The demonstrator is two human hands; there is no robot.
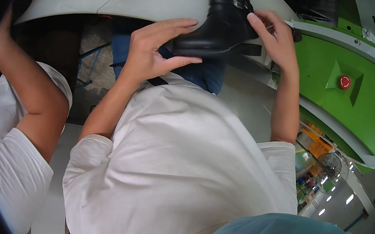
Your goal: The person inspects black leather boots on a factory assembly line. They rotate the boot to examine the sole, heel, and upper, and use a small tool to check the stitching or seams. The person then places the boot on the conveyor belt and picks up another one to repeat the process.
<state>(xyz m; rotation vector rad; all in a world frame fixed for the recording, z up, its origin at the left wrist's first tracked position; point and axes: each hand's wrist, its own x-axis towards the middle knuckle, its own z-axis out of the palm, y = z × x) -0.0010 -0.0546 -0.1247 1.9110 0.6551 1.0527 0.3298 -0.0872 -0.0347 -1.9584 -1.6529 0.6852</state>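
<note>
A black leather boot (221,25) with a buckle strap stands over my lap, its toe pointing left. My left hand (154,49) clasps the toe, fingers over the top and thumb under the sole. At the heel and ankle my right hand (275,37) holds the boot, its thumb pressed beside the metal buckle. A loose black strap (247,50) hangs along the sole under that hand. My white shirt (179,164) fills the lower middle of the view, with blue trousers (203,76) under the boot.
A green machine housing (358,111) with a red round button (344,82) curves along the right. A pale rounded work surface (155,0) lies behind the boot. Another person in a white shirt (13,169) stands at the left with a raised arm (32,97).
</note>
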